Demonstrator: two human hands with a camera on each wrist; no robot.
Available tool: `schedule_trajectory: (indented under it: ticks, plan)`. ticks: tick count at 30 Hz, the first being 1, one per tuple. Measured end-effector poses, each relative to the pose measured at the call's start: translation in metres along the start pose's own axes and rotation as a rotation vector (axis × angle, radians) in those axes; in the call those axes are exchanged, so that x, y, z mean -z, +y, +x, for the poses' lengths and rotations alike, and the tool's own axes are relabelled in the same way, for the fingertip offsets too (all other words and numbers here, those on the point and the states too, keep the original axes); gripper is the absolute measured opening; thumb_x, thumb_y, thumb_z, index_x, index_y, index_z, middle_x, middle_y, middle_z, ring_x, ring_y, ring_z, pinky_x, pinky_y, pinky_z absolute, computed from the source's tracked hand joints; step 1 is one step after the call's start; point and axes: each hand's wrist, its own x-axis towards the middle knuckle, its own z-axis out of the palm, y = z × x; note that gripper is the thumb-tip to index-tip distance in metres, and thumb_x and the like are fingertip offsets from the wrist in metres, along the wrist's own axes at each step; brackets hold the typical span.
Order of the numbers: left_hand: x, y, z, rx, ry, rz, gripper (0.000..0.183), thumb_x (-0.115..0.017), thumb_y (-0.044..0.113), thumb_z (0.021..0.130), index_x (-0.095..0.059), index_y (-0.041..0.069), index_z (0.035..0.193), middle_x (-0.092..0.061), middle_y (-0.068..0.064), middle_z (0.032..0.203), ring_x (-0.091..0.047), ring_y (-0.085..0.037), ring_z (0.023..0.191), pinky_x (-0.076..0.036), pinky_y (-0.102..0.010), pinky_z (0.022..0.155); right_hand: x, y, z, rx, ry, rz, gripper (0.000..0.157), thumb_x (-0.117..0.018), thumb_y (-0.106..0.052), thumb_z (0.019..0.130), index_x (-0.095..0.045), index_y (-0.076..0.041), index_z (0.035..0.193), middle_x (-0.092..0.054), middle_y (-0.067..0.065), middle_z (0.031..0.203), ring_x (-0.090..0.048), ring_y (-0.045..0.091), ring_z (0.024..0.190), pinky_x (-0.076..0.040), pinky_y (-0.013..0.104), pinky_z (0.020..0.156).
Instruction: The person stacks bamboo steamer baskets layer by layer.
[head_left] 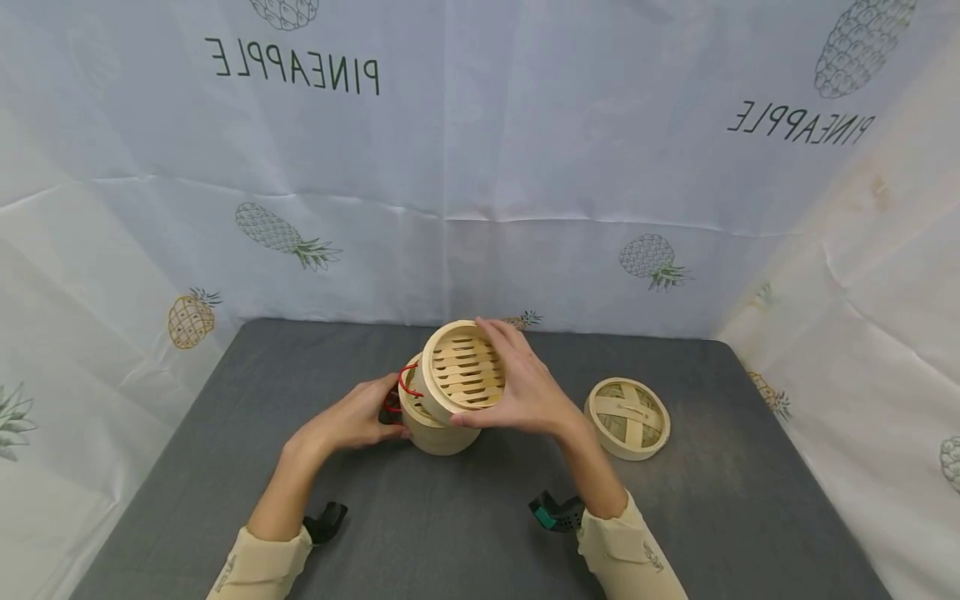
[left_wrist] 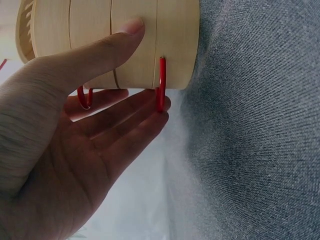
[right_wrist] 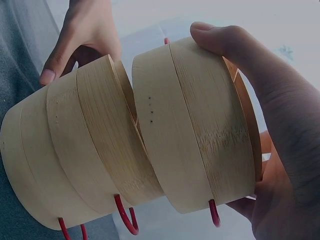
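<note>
In my right hand (head_left: 528, 387) is a small round bamboo steamer basket (head_left: 468, 371), tilted so its slatted inside shows in the head view. Thumb and fingers span its rim. Directly below, a stack of two bamboo steamer baskets (head_left: 441, 439) stands on the table. My left hand (head_left: 352, 417) grips the left side of that stack, thumb on the near wall and fingers around the far side by the red loops (left_wrist: 161, 82). The right wrist view shows the raised basket (right_wrist: 195, 130) leaning close over the stack's rim; whether they touch is unclear.
A round bamboo lid (head_left: 633, 410) with a crossed band lies on the dark grey table (head_left: 720, 500) to the right. Behind the table hangs a pale curtain (head_left: 525, 183) with pineapple prints. Black devices (head_left: 557, 512) are worn at both wrists.
</note>
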Motion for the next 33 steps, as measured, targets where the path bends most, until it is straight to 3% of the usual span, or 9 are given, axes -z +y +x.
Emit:
schedule_trajectory:
  ticks: [12, 23, 28, 33]
  plan:
    - [-0.002, -0.001, 0.000, -0.056, -0.011, -0.064, 0.076, -0.092, 0.010, 0.087, -0.052, -0.003, 0.151, -0.073, -0.019, 0.133, -0.076, -0.033, 0.118, -0.066, -0.043, 0.096, -0.002, -0.003, 0.004, 0.004, 0.004, -0.009, 0.129, -0.095, -0.058, 0.068, -0.027, -0.025, 0.173, -0.037, 0.008, 0.170, -0.044, 0.034, 0.155, -0.048, 0.067, 0.118]
    - [-0.001, -0.001, -0.003, -0.043, -0.013, -0.071, 0.063, -0.092, 0.010, 0.087, -0.059, 0.001, 0.141, -0.074, -0.014, 0.126, -0.077, -0.026, 0.112, -0.066, -0.044, 0.096, -0.008, -0.008, 0.011, 0.021, -0.021, -0.022, 0.130, -0.094, -0.061, 0.068, -0.027, -0.023, 0.173, -0.036, 0.009, 0.171, -0.042, 0.035, 0.158, -0.045, 0.068, 0.121]
    - [-0.001, -0.001, -0.004, -0.047, -0.005, -0.078, 0.074, -0.092, 0.010, 0.086, -0.054, 0.000, 0.148, -0.073, -0.016, 0.130, -0.077, -0.025, 0.111, -0.066, -0.044, 0.094, -0.010, -0.012, 0.014, 0.030, -0.030, -0.024, 0.131, -0.094, -0.061, 0.068, -0.027, -0.023, 0.173, -0.035, 0.007, 0.172, -0.042, 0.035, 0.158, -0.045, 0.067, 0.120]
    - [-0.001, -0.001, -0.004, -0.048, -0.003, -0.086, 0.071, -0.093, 0.010, 0.086, -0.055, 0.000, 0.146, -0.073, -0.017, 0.130, -0.078, -0.023, 0.107, -0.067, -0.041, 0.090, -0.012, -0.012, 0.016, 0.024, -0.046, -0.036, 0.132, -0.094, -0.061, 0.068, -0.025, -0.023, 0.174, -0.034, 0.007, 0.173, -0.041, 0.036, 0.159, -0.044, 0.068, 0.121]
